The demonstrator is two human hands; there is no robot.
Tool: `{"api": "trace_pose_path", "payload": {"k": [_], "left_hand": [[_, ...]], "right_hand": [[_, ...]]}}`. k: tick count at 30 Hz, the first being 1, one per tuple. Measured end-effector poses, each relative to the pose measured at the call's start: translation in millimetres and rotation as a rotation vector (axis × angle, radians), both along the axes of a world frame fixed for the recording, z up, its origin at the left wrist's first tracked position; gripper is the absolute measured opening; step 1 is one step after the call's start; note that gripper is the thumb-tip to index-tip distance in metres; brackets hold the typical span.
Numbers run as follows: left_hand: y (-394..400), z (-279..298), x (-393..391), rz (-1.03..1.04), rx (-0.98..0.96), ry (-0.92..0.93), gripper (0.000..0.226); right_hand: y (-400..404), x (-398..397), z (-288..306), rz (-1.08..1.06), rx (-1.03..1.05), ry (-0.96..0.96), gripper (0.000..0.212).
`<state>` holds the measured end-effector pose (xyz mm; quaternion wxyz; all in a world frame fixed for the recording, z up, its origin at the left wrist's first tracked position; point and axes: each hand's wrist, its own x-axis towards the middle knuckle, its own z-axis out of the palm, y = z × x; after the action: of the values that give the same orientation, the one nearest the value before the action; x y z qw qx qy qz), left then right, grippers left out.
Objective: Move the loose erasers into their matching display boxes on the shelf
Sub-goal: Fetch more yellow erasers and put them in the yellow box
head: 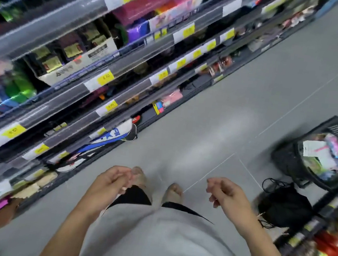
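The view is blurred by motion. My left hand (112, 179) hangs in front of my body above the grey floor, fingers loosely curled, and I see nothing in it. My right hand (227, 192) hangs beside it at the same height, also loosely curled with nothing in it. The store shelf (96, 84) runs along the left, with yellow price tags and coloured stationery boxes. I cannot make out single erasers or their display boxes in the blur.
A black shopping basket (289, 156) filled with packaged goods stands on the floor at the right. A black bag (284, 205) lies just below it. Another rack with red and yellow packets (328, 245) is at the lower right. Grey floor (219, 113) lies between the shelves.
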<state>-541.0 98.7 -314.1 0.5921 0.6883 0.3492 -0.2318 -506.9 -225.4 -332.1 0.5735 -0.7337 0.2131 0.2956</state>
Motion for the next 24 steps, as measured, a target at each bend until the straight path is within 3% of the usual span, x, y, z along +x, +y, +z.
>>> {"api": "trace_pose_path", "payload": {"k": [9, 24], "left_hand": [[-41, -19, 85, -0.234, 0.021, 0.019, 0.014], [-132, -7, 366, -0.509, -0.043, -0.097, 0.015]], "right_hand": [[-41, 89, 25, -0.14, 0.025, -0.157, 0.016], [-111, 184, 41, -0.475, -0.083, -0.033, 0.015]]}}
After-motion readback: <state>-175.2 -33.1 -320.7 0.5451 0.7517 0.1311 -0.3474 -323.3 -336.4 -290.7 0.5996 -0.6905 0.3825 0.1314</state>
